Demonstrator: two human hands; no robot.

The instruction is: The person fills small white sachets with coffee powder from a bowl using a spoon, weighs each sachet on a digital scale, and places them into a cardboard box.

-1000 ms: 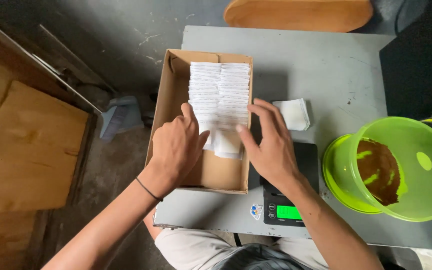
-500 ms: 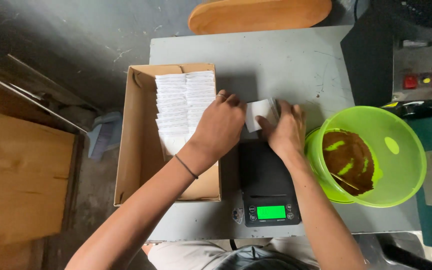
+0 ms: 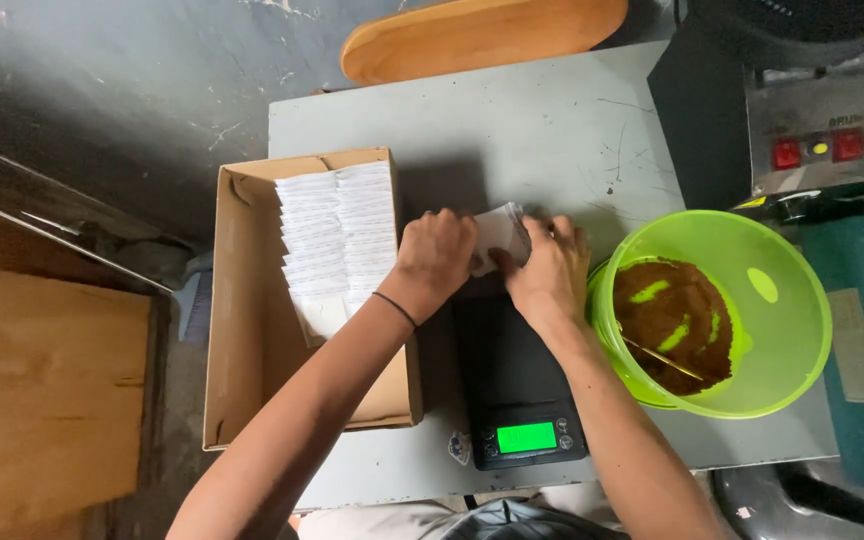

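We see the left hand (image 3: 437, 252) and right hand (image 3: 550, 268) both curled, pinching one small white paper sachet (image 3: 500, 232) between them above the black digital scale (image 3: 514, 385). Stacked white sachets (image 3: 337, 235) fill the cardboard box (image 3: 252, 330) at left; a green bowl (image 3: 752, 255) of brown powder sits right on the grey worktop (image 3: 512, 130).

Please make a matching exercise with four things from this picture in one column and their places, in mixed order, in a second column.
1. pouch
2. scale
3. bucket
4. box

a. left side of the table
b. holds brown powder
c. between both hands
d. in front of the hands, display lit green

Pairs: 1-c, 2-d, 3-b, 4-a
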